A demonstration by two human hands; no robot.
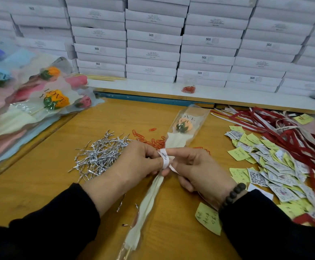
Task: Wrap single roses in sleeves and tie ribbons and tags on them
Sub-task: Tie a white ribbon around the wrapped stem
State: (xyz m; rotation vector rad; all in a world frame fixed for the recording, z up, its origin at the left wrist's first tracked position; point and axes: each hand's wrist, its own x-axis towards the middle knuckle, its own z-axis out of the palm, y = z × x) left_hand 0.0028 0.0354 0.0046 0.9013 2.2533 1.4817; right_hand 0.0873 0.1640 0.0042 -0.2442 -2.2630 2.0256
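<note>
— Head view shows it well: the peach-coloured single rose in its clear plastic sleeve with a cream paper liner [183, 132] lies on the yellow-brown wooden table [46, 177], bloom away from the person, stick end toward them.

— How will it handle, do you think?

— Very light, I judge. The sleeve looks thin, slippery and easy to crumple, and the bloom easy to crush. The gathered neck below the bloom seems the best place to hold; it is narrow and firm there.

— And the hands?

— The left hand [134, 162] has its fingers curled and pinches the neck of the sleeve. The right hand [196, 169] is also curled; its forefinger is stretched forward and touches the narrow white printed ribbon [164, 156], which goes around the neck. A loose end of ribbon runs under its fingers; which fingers grip it I cannot tell exactly.

— Materials near?

— A heap of silver twist ties [100, 152] at the left, small yellow and white paper tags [265, 166] at the right.
</note>
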